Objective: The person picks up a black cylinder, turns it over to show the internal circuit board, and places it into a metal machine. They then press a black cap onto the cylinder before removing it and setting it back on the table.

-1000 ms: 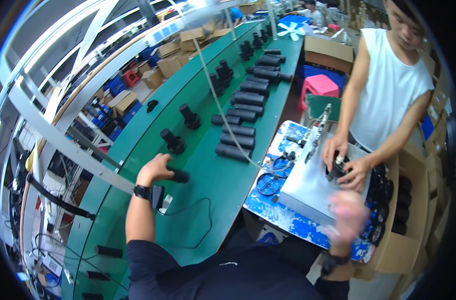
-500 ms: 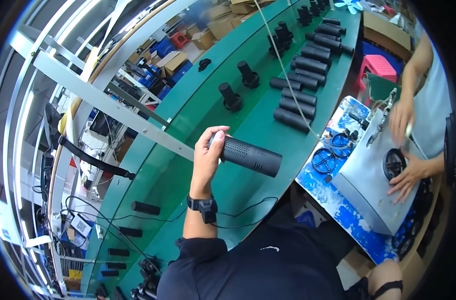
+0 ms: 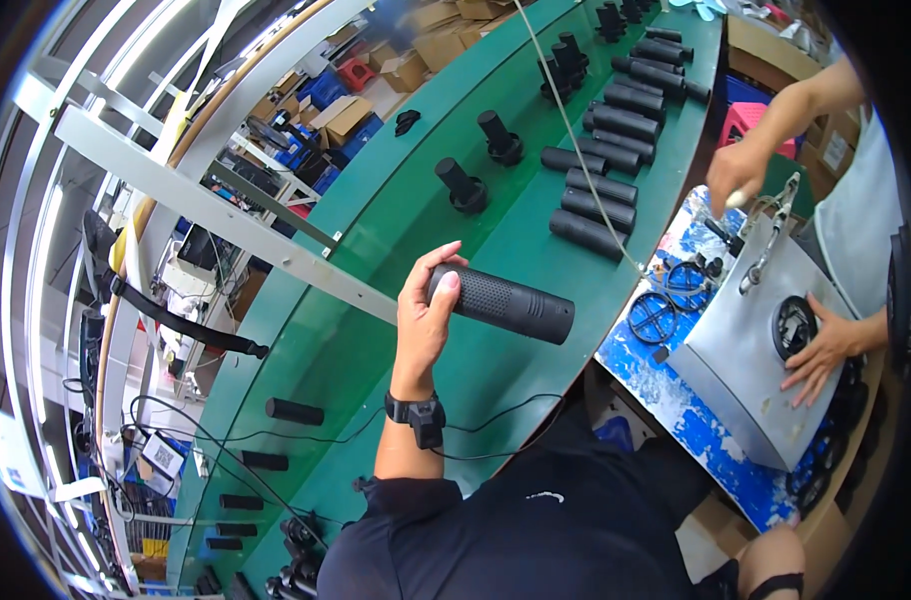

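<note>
My left hand (image 3: 431, 310), with a black strapped device on the wrist, is closed around one end of a black perforated cylinder (image 3: 511, 303). The cylinder is held at a slight tilt above the green workbench (image 3: 476, 400), its free end pointing right. Small holes cover the gripped half, and short slots show nearer the free end. Only a strapped piece of my right arm (image 3: 774, 555) shows at the lower right edge; the hand itself cannot be seen.
Similar black cylinders (image 3: 598, 210) lie in rows along the bench, with upright ones on round bases (image 3: 461, 185) behind. At right, a co-worker's hand (image 3: 821, 350) rests by a round black part (image 3: 796, 327) on a metal box (image 3: 736, 370). A thin cord (image 3: 576, 140) hangs across the view.
My left hand, still gripping the cylinder, appears slightly further right, and its thumb has shifted on the surface. The co-worker's other hand has moved up and left from the metal box.
</note>
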Tool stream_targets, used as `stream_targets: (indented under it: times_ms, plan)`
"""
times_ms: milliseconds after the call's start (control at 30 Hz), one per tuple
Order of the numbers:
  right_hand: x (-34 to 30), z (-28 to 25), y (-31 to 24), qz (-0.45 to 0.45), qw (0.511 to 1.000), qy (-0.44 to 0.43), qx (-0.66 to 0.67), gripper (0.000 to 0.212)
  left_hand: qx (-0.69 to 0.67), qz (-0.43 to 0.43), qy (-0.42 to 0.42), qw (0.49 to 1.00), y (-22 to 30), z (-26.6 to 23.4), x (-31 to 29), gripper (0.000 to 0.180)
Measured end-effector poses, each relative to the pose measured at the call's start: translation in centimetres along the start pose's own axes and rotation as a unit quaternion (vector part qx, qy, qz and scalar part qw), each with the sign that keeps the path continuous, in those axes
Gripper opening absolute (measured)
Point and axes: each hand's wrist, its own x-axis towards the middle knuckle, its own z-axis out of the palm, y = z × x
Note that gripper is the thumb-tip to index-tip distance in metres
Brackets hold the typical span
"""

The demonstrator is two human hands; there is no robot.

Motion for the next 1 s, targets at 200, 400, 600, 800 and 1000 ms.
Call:
stream_targets:
  times_ms: [200, 400, 600, 800, 1000]
  plan:
    - [0.3, -1.2, 0.6, 0.01, 0.998, -0.049, -0.029, 0.07, -0.041, -0.02, -0.017, 0.999, -0.7, 0.8, 0.0, 0.037]
    - [0.1, -7.0, -2.0, 0.075, 0.979, -0.102, -0.158, 0.073, -0.024, -0.048, -0.11, 0.992, -1.6, 6.8, -1.4, 0.043]
    - [-0.4, 4.9, 3.6, 0.265, 0.959, -0.076, -0.059, 0.097, 0.012, 0.104, -0.316, 0.943, 2.5, 17.5, -4.4, 0.055]
    - [-4.0, 2.5, 6.5, 0.308, 0.886, 0.176, 0.297, 0.074, -0.226, -0.167, -0.487, 0.827, -0.5, 21.1, -7.2, 0.073]
    - [-3.5, 1.4, 6.0, 0.284, 0.832, 0.351, 0.321, 0.059, -0.293, -0.225, -0.524, 0.768, -1.9, 24.0, -9.2, 0.076]
